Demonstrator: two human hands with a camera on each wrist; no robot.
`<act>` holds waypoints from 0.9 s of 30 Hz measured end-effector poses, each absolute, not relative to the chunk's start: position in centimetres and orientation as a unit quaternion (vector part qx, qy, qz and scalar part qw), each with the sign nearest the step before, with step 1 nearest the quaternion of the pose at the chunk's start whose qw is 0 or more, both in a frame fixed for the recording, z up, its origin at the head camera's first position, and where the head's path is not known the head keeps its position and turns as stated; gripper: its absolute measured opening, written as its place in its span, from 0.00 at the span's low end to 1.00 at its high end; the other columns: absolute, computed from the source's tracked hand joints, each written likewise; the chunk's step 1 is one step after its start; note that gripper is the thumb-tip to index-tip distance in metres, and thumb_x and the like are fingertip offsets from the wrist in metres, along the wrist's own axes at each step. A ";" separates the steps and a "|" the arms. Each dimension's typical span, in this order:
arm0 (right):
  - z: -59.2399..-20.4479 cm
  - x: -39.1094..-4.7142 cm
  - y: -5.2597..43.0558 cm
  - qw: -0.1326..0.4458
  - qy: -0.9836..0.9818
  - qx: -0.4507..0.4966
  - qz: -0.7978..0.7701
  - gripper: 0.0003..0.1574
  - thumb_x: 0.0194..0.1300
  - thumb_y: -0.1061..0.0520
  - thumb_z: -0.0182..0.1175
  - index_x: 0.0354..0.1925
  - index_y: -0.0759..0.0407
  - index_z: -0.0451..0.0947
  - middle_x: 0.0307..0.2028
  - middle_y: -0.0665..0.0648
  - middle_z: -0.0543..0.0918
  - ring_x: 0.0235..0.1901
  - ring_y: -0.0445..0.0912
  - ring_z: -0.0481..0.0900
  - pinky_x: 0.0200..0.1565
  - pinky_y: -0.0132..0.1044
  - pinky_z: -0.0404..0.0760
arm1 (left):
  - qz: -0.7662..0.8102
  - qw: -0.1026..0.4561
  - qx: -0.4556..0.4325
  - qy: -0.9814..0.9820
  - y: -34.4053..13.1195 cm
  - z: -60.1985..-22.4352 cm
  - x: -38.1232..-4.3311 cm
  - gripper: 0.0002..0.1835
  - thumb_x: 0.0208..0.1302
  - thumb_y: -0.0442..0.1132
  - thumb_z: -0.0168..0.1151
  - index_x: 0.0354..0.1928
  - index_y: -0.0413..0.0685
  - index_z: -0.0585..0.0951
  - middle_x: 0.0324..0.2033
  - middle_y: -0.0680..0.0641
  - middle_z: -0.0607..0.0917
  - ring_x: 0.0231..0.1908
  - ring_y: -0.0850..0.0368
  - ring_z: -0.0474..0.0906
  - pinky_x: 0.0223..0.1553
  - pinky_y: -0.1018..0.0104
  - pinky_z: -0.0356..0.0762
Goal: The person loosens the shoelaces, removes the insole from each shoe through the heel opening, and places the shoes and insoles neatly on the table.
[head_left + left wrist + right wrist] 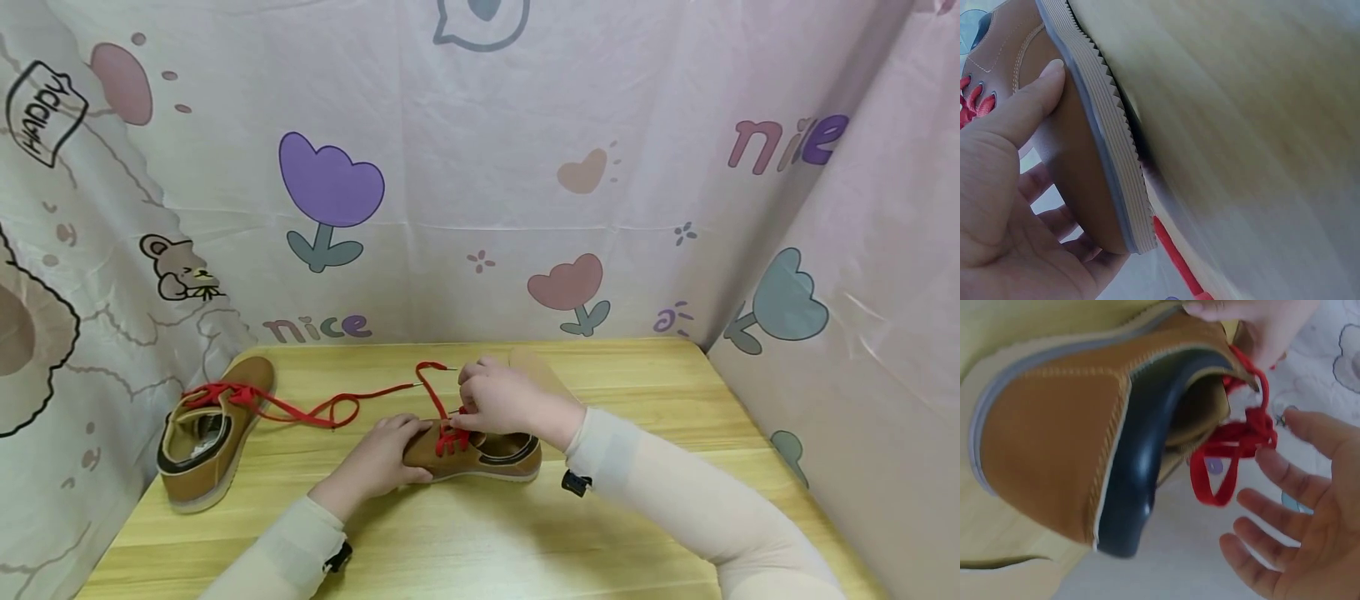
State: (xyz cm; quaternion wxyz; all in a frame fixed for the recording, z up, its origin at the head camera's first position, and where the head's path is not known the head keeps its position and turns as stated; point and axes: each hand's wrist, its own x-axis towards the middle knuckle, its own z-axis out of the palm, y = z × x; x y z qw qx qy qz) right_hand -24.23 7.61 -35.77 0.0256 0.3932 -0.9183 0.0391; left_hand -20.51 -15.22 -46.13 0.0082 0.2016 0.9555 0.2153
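A brown leather shoe (491,460) with red laces and a dark padded collar sits on the table, toe to the left. My left hand (386,461) grips its toe; the thumb lies along the near side in the left wrist view and the other fingers wrap around the far side. Over the tongue is my right hand (498,400), fingers spread and loosely bent. In the right wrist view its index fingertip touches the red lace (1250,434), which is looped and bunched there, with the thumb close by.
A second brown shoe (217,458) with red laces stands at the table's left edge. Its long lace (330,417) trails right across the wooden table (420,550). A flat tan piece (542,372) lies behind my right hand. Printed curtains (465,208) hang around the table.
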 end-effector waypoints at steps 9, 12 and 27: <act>-36.6 -23.6 7.1 0.039 -0.925 0.374 0.045 0.21 0.63 0.43 0.69 0.18 0.45 0.73 0.43 0.47 0.81 0.41 0.45 0.72 0.35 0.32 0.75 | 0.217 0.008 0.203 0.955 -15.3 -46.1 -20.4 0.40 0.49 0.53 0.80 0.65 0.50 0.77 0.62 0.43 0.77 0.61 0.40 0.70 0.61 0.43 0.71; -36.9 -23.5 6.9 0.049 -0.929 0.365 0.035 0.24 0.63 0.37 0.68 0.18 0.44 0.74 0.42 0.46 0.81 0.42 0.45 0.73 0.33 0.32 0.76 | 0.217 0.008 0.205 0.954 -15.3 -46.1 -20.5 0.40 0.49 0.54 0.80 0.65 0.49 0.77 0.62 0.43 0.76 0.62 0.40 0.70 0.61 0.43 0.71; -37.8 -23.6 5.2 0.014 -0.944 0.328 0.013 0.14 0.64 0.50 0.67 0.21 0.44 0.79 0.47 0.49 0.82 0.46 0.47 0.74 0.40 0.35 0.79 | 0.217 0.004 0.205 0.954 -15.3 -46.2 -20.4 0.40 0.49 0.53 0.80 0.65 0.48 0.77 0.61 0.43 0.77 0.61 0.41 0.70 0.61 0.44 0.71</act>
